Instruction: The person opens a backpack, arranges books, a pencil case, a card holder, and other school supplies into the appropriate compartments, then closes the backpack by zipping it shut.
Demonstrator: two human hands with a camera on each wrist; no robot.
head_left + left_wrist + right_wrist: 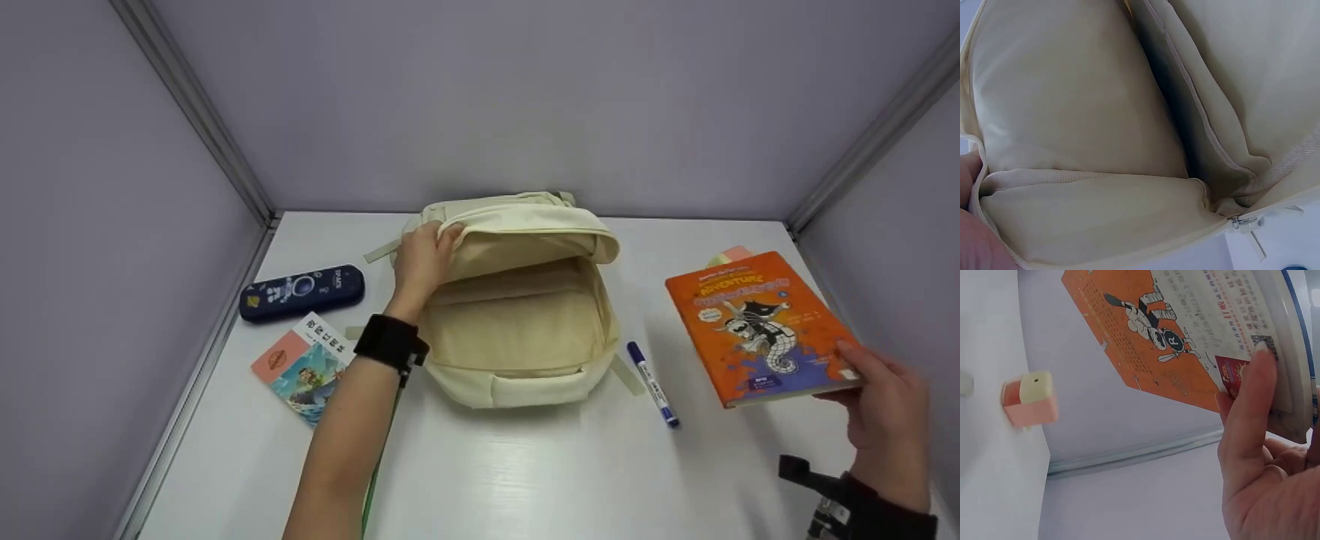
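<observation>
A cream backpack (517,322) lies unzipped on the white table. My left hand (424,259) grips the edge of its raised flap, thumb and fingers on the fabric at the upper left. In the left wrist view the beige lining (1072,90) and an inner pocket show. On the right, my right hand (889,397) holds an orange and purple book (757,330) by its lower right corner, thumb on the front cover. The right wrist view shows fingers (1252,394) against the book's back cover (1185,337). The book is raised above the table, cover up.
A dark blue pencil case (302,292) lies left of the backpack, with a small booklet (307,367) below it, partly behind my left forearm. A blue and white marker (652,384) lies right of the backpack. A pink and yellow pencil sharpener (1030,399) stands beyond the book.
</observation>
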